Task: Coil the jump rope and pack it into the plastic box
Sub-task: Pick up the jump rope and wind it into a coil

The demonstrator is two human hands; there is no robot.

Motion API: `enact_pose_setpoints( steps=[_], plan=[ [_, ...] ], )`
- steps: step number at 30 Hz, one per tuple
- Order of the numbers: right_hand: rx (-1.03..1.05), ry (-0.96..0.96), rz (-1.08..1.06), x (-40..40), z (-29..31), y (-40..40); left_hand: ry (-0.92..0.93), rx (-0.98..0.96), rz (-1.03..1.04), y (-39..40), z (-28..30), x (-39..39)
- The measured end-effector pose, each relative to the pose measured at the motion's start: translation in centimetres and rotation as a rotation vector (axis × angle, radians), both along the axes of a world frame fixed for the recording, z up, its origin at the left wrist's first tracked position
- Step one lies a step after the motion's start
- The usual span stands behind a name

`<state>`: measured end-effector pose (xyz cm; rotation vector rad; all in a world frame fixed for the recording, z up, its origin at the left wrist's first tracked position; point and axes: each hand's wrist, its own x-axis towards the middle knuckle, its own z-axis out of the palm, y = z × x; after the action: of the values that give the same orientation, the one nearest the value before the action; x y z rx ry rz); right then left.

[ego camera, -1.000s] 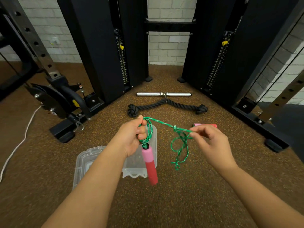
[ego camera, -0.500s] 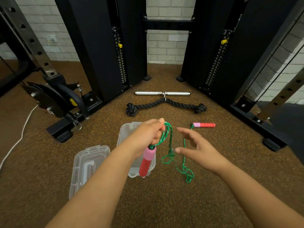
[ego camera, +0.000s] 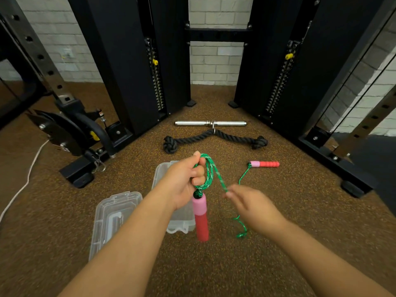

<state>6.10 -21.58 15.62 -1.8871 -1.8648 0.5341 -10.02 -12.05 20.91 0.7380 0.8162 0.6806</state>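
Observation:
My left hand point(ego camera: 186, 181) is shut on a few loops of the green jump rope point(ego camera: 209, 173), held above the floor. One pink-and-red handle point(ego camera: 201, 217) dangles straight down from those loops. My right hand point(ego camera: 251, 207) pinches a strand of the rope just right of the loops; more rope trails under it to the floor. The other handle point(ego camera: 264, 164) lies on the floor farther right. The clear plastic box point(ego camera: 162, 174) stands open on the floor beneath my left hand, partly hidden by the arm.
The box's clear lid point(ego camera: 113, 215) lies on the floor at left. Beyond lie a black knotted rope attachment point(ego camera: 214, 139) and a chrome bar point(ego camera: 211, 123). Black machine towers and frame feet point(ego camera: 353, 187) flank both sides. A white cable point(ego camera: 23, 185) runs along the far left.
My right hand let go of the rope, opened, then came back in and pinched a strand beside the loops. The loops in my left hand have grown. The view drifted slightly.

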Motion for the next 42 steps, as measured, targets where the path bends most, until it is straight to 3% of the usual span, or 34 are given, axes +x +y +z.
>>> enact_pose_setpoints(
  steps=[2, 5, 10, 14, 18, 21, 24, 28, 34, 36, 42],
  plan=[
    [-0.032, -0.173, 0.126, -1.5, -0.4, -0.5, -0.020, -0.043, 0.030, -0.3, 0.0, 0.3],
    [0.002, -0.223, 0.204, -2.9, 0.3, -0.5, 0.091, 0.044, 0.015, -0.9, 0.0, 0.7],
    [0.098, -0.064, 0.266, -4.4, 3.1, -0.6, 0.482, 0.371, -0.183, -1.7, -0.4, 0.7],
    [0.102, 0.132, 0.237, -3.5, 4.7, -0.1, 0.534, 0.414, -0.275, -1.6, -0.9, 0.5],
    [0.074, 0.327, 0.075, -1.6, 5.7, 0.4, 0.612, 0.528, -0.394, -1.2, -0.8, -0.2],
    [0.047, 0.427, -0.092, -0.3, 5.8, 1.0, 0.450, 0.459, -0.534, -1.2, -0.4, -0.3],
    [-0.013, 0.603, -0.206, 0.6, 5.1, 1.4, 0.378, 0.452, -0.543, -1.1, 0.0, -0.3],
    [-0.209, 0.911, -0.177, 1.1, 4.5, 1.3, 0.334, 0.442, -0.422, -0.7, 0.2, -0.7],
    [-0.349, 1.150, -0.105, 4.1, 3.8, 0.4, 0.126, 0.250, -0.132, 1.0, 0.5, -2.3],
    [-0.374, 1.164, -0.105, 4.9, 3.4, 0.4, 0.110, 0.228, -0.068, 1.6, 0.4, -2.8],
    [-0.278, 0.882, -0.219, 4.9, 3.0, 0.9, 0.066, 0.202, 0.028, 2.2, 0.1, -2.9]
  ],
)
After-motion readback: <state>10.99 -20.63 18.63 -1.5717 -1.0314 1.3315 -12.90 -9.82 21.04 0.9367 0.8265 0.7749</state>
